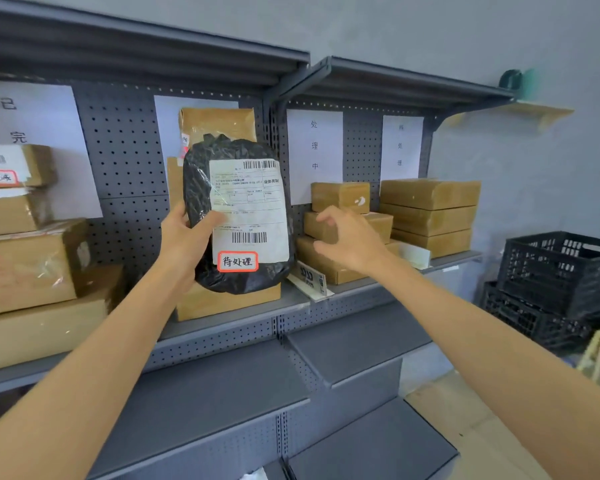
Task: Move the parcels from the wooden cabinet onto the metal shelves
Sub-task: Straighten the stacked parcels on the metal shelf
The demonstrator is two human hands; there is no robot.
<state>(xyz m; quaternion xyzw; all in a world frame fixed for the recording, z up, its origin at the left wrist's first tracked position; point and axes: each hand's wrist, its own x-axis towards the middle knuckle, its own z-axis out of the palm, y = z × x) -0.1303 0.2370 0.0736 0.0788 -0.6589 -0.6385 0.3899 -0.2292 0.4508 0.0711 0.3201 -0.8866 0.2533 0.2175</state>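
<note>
1. Far left of frame: stacked brown taped cardboard boxes [32, 271] fill that bay of the grey metal pegboard shelf [229, 323]; no room there, skip it.
2. Centre-left: left hand [184, 244] grips the black plastic mailer bag w/ white shipping label [238, 216], thumb on the label, fingers behind. Bag is held upright, its bottom just above a flat brown box [222, 303].
3. Keep label facing out & set it down gently; likely soft, may slump.
4. Centre-right: right hand [352, 237] holds nothing, fingers loosely curled, in front of small brown boxes [340, 197]. Use it to steady the bag.
</note>
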